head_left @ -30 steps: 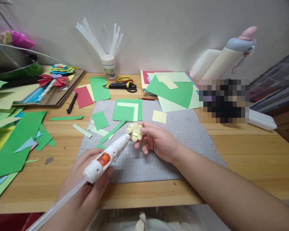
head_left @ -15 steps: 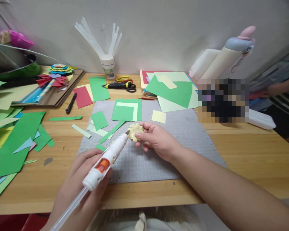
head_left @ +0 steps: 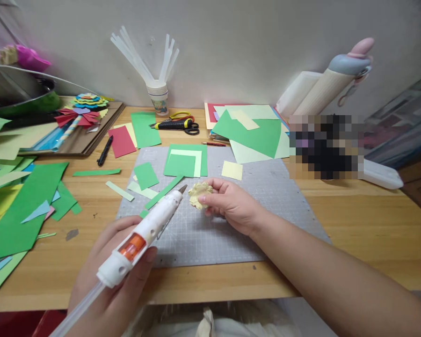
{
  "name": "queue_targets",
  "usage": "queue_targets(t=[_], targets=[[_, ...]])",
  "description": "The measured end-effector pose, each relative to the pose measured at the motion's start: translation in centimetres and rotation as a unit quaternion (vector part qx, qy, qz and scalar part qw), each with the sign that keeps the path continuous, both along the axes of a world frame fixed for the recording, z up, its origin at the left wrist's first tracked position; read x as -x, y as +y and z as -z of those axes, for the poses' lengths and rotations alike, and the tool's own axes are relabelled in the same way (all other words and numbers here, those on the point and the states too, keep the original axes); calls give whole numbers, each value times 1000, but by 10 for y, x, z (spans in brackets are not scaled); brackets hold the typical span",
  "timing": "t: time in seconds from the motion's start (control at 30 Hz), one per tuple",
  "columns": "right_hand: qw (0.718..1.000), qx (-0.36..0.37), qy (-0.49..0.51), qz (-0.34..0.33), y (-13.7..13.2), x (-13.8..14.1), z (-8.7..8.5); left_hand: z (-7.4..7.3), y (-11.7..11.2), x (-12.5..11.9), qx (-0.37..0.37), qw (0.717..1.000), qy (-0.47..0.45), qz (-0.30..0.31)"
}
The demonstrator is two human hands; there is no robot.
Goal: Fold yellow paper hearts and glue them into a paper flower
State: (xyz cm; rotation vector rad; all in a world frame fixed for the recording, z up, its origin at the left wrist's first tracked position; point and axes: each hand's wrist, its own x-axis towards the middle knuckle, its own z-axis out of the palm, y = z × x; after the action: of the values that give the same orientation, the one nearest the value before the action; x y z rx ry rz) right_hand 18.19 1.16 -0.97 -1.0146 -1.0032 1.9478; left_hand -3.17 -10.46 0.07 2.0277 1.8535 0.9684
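Observation:
My left hand (head_left: 108, 271) is wrapped round a white hot glue gun (head_left: 157, 220) with an orange part in its body and a clear glue stick at its rear. The gun's metal nozzle points up and right, a small gap away from a pale yellow paper flower (head_left: 199, 194). Between thumb and fingers, my right hand (head_left: 231, 203) pinches that flower by its right side, above the grey cutting mat (head_left: 214, 243). Green paper pieces (head_left: 146, 176) and strips lie on the mat near the gun, and a pale yellow square (head_left: 232, 170) lies beyond the right hand.
Behind the mat lie scissors (head_left: 192, 128) and a black-yellow cutter (head_left: 171, 124), beside a paper cup (head_left: 159, 100) of glue sticks. Coloured sheets (head_left: 252, 133) are stacked at the back. Paper scraps (head_left: 31, 210) cover the left side. A bottle (head_left: 330, 84) leans at the wall.
The glue gun has drawn back down and left, so its nozzle no longer meets the flower. The right hand with the flower has shifted slightly right. The person at the far right is out of view.

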Motion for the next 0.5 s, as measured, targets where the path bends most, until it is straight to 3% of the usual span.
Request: queue_targets(t=[0.37,0.5], targets=[[999,-11,32,38,0,-2,-1,-5,2,0,-4,1000,1,1],[999,7,35,30,1,-1,3,-3,-2,7,23,997,4,-80]])
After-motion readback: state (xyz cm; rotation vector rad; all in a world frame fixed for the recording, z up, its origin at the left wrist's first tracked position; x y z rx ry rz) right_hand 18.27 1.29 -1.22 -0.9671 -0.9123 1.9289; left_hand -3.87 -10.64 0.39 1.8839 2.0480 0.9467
